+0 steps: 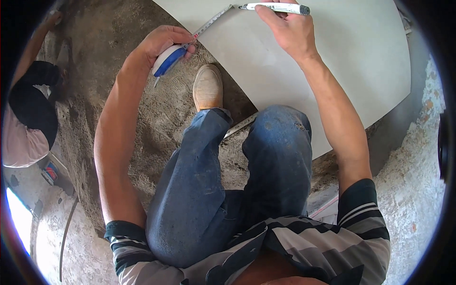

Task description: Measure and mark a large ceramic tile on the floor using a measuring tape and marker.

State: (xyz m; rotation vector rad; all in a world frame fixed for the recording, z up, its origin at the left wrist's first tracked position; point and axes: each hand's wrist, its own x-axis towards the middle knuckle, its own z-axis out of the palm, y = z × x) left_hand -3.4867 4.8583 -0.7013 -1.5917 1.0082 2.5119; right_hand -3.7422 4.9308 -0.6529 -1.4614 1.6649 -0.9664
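My left hand (166, 42) is closed around a blue and white tape measure (169, 61) near the left edge of a large pale tile (351, 61). From its case the metal blade (213, 21) runs out over the tile, up and to the right. Between the fingers of my right hand (289, 31) is a white marker (280, 7) with a dark end. Its dark tip points left, close to the far end of the blade; whether it touches the tile I cannot tell.
Rough sandy ground (109, 52) lies left of the tile. My shoe (208, 88) rests beside its edge, and my knee (280, 123) overlaps its near corner. Another person (33, 104) crouches at the far left. A rough whitish wall (408, 175) rises on the right.
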